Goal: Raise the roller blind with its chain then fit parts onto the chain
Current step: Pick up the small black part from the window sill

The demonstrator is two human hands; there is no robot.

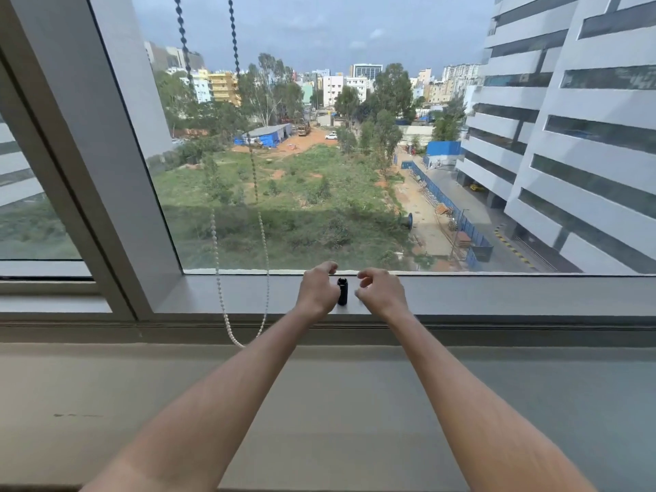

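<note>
- 2 hands flank the black part (342, 291) standing on the window ledge (497, 292) — left hand (317, 292) and right hand (381, 292) loosely curled, apparently grasping nothing.
- Blind appears raised; chain (263, 243) hangs left, untouched.
- Next: grasp part, carry to chain.

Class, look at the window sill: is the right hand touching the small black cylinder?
Apart. The head view shows a strip of grey sill between the right hand and the black cylinder.
</note>
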